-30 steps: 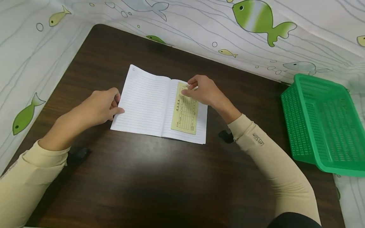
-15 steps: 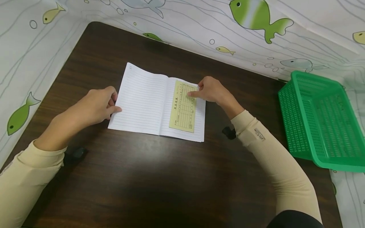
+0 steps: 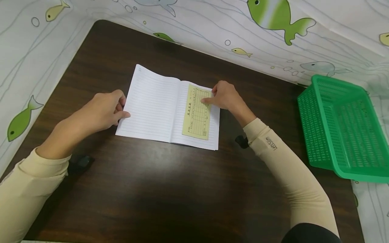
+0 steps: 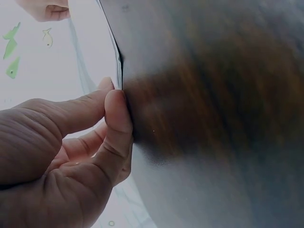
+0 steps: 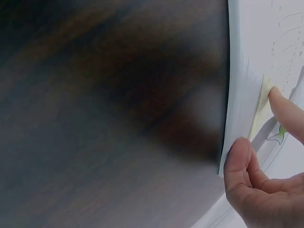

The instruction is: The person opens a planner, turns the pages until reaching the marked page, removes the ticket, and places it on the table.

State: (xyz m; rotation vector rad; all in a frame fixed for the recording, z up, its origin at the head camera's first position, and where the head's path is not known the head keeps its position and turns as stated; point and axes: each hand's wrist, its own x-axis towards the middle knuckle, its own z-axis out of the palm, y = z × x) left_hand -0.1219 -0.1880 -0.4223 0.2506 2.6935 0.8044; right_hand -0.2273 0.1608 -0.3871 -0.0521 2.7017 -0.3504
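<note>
An open notebook [image 3: 149,108] with white ruled pages lies on the dark wooden table [image 3: 158,195]. On its right page rests a yellow printed slip pad [image 3: 196,116], long side running up the page. My left hand [image 3: 103,113] pinches the notebook's left edge, thumb on top; the left wrist view shows thumb and index finger [image 4: 116,111] meeting at the page edge. At the upper right edge, my right hand [image 3: 225,96] holds the notebook. Its thumb [image 5: 285,111] presses on the yellow pad, while the curled fingers [image 5: 237,159] sit at the notebook's edge.
A green plastic basket [image 3: 322,135] with perforated walls stands at the table's right side. White fish-patterned sheeting [image 3: 206,37] rises behind the table and along its left side.
My right hand has moved right, from over the slip pad to the notebook's right edge, with its thumb on the pad. My left hand keeps its pinch on the left edge.
</note>
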